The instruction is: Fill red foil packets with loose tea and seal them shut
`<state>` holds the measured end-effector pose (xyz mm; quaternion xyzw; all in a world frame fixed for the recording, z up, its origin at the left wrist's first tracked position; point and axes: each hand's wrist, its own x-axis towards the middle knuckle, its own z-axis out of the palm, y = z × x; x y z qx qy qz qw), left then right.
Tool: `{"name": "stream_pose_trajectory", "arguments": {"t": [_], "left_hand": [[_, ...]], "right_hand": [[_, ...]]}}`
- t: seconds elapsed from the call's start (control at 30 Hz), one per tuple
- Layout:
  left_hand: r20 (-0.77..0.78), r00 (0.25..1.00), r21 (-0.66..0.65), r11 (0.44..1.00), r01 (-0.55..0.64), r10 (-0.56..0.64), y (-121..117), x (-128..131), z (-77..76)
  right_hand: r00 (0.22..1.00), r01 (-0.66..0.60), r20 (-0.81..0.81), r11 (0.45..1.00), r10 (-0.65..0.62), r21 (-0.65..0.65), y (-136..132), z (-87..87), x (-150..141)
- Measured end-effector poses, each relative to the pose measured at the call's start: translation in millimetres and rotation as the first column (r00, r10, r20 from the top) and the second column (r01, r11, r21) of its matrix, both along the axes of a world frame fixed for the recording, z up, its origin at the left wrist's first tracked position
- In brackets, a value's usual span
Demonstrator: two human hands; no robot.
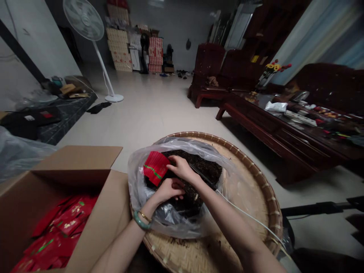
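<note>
Head view: red stack (156, 167) against the bag wall, both hands in over dark shreds

Red stack sits inside the clear plastic bag (135, 165), on its left side, leaning over the dark dried shreds (209, 165); edges fan out, a green band across the middle. My right hand (183, 168) comes across to it, fingers bent, tips at the stack's right edge; cannot tell whether they pinch it or just rest there. My left hand (167, 189) is lower, fingers curled over the shreds; whether anything is between them I cannot tell.

Bag rests on the round woven tray (265, 189). Cardboard box (76, 157) just left of it, flaps out, loose packets (71, 223) piled inside.

Risks, as I judge them: the stack looks slippery and fanned, so a nudge from either wrist could spread it into the shreds. The soft bag rim could fold inward if my forearm drags on it. White cable (250, 212) runs over the tray beside my right forearm (its bag end is lost among dark shapes); a snag could tug whatever it joins. Crumbs already lie on the tray, and careless lifting would likely add more.
</note>
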<state>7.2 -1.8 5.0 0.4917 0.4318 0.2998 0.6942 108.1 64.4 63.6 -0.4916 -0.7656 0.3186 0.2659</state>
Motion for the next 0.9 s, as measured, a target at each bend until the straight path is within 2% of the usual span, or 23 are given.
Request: {"name": "stream_pose_trajectory", "arguments": {"t": [0.07, 0.17, 0.37, 0.57, 0.67, 0.77, 0.9], "left_hand": [[-0.001, 1.000, 0.006, 1.000, -0.001, 0.001, 0, 0, -1.8], [-0.016, 1.000, 0.054, 0.999, -0.001, 0.002, 0, 1, -2.1], [-0.015, 1.000, 0.078, 0.997, -0.025, 0.026, 0, -1, -1.7], [-0.039, 0.999, 0.086, 0.996, -0.022, 0.025, 2, 0, -7.8], [-0.026, 0.998, 0.062, 0.997, -0.047, 0.048, 3, 1, -6.3], [0.052, 0.987, 0.003, 0.988, -0.155, 0.154, 4, 0, 0.5], [0.261, 0.886, -0.053, 0.922, -0.383, 0.383, 6, -3, 10.1]], "right_hand": [[0.987, 0.004, 0.158, 0.999, -0.010, 0.033, 2, -16.6, -3], [0.951, 0.051, 0.300, 0.997, -0.068, 0.063, -1, -24.6, -16], [0.912, 0.149, 0.371, 0.984, -0.174, 0.095, -2, -27.8, -28], [0.960, 0.133, 0.236, 0.986, -0.152, 0.097, 0, -43.3, -23], [0.977, 0.155, 0.122, 0.976, -0.174, 0.154, 1, -41.0, -16], [0.977, 0.212, -0.043, 0.950, -0.208, 0.230, 2, -29.6, 4], [0.957, 0.236, -0.211, 0.956, -0.198, 0.174, -7, -17.5, 43]]}}
